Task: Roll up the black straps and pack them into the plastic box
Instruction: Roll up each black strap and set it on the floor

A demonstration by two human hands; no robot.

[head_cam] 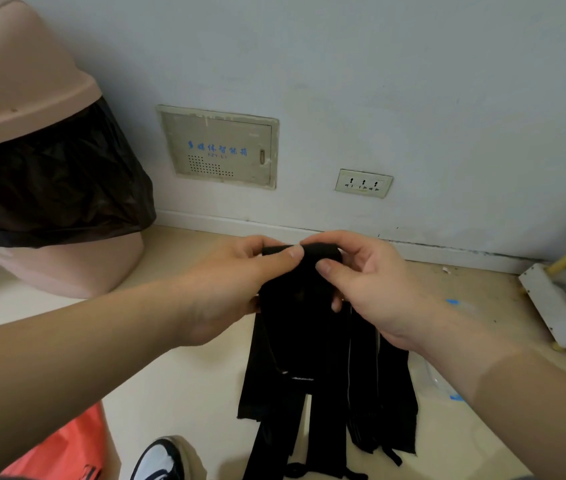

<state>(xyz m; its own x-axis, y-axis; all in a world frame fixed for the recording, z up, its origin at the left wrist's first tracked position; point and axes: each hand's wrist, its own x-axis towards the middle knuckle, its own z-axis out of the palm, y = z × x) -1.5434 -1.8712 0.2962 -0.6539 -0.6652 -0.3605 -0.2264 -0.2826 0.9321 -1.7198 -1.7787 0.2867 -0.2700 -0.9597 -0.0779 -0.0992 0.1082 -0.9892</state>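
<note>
Both hands, left hand (236,285) and right hand (375,289), pinch limp black straps (309,341).

Two grips are showing, the left grip (236,282) and the right grip (375,289), both pinching one bunch of black straps (309,341); the strands are overlapping too much for an exact count. One pink bin (32,81), one wall panel (219,147), one socket plate (364,183) carrying three outlets, one shoe (160,459), one red bag (63,448) and one clear plastic box (439,379) are sitting around them.

At centre, straps (309,358) before the wall (378,81), bin (25,81) to their left, dustpan (551,306) far right.
</note>
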